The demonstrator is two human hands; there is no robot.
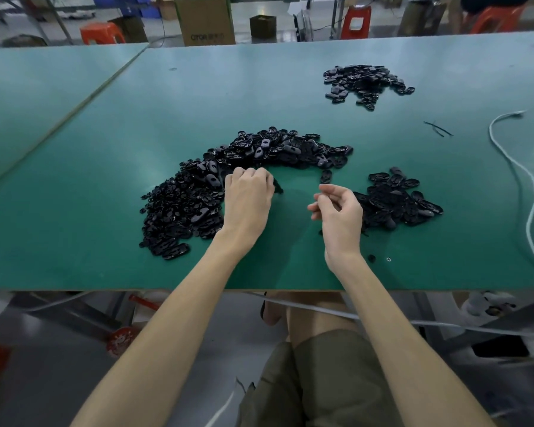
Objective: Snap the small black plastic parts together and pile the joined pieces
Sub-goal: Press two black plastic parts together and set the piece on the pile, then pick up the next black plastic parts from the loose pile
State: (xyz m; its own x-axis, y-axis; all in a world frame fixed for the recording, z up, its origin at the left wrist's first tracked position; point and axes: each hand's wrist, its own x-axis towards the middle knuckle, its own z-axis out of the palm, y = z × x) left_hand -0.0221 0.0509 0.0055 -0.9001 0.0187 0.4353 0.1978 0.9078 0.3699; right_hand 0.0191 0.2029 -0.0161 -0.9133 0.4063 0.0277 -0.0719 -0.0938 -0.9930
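A black part [277,187] is pinched in the curled left hand [248,192] beside the large pile [198,198]; the right hand [339,208], loosely curled, appears empty, so misalignment at mating is risked.

Green-matted tabletop [198,97], second one butted up on the left [28,97], seam running diagonally between them. White cable [520,180] snakes down the right side of the tabletop. Behind: cardboard box [204,21] with printed text, smaller dark box [262,26], orange-red plastic stools [101,33] [355,22], blue bins [136,4] far left. Floor is grey, glossy concrete [222,343]. Grey metal frame legs [74,312] under the tabletop, another cable [321,309] strung beneath. Light is even, overhead, soft glare on the mat.
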